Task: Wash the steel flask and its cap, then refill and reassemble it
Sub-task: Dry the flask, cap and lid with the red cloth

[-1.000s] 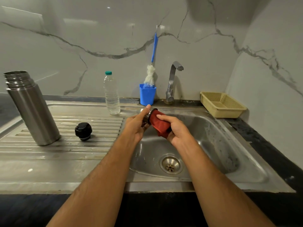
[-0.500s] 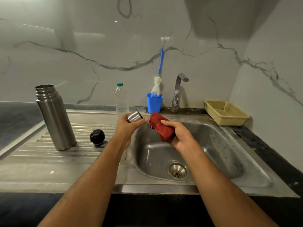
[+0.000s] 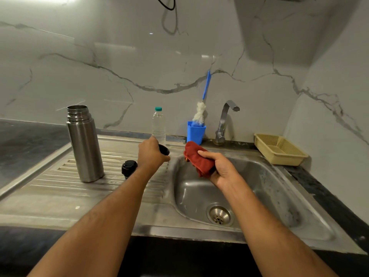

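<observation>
The open steel flask (image 3: 84, 144) stands upright on the ribbed drainboard (image 3: 60, 176) at the left. A black stopper (image 3: 129, 167) lies on the drainboard between the flask and my left arm. My left hand (image 3: 150, 154) is closed on the steel cup cap (image 3: 164, 150), held over the drainboard's right end; only the cap's dark mouth shows past my fingers. My right hand (image 3: 221, 170) grips a bunched red cloth (image 3: 197, 160) above the left side of the sink basin (image 3: 259, 188).
A clear water bottle (image 3: 159, 124) with a green cap stands behind my left hand. A blue cup (image 3: 195, 131) holds a bottle brush (image 3: 201, 110). The tap (image 3: 224, 120) rises behind the basin. A yellow basket (image 3: 279, 149) sits at the back right.
My left hand has carried the cap away from the cloth, leftwards and back over the drainboard. The right hand keeps the red cloth above the basin. The view has tilted up.
</observation>
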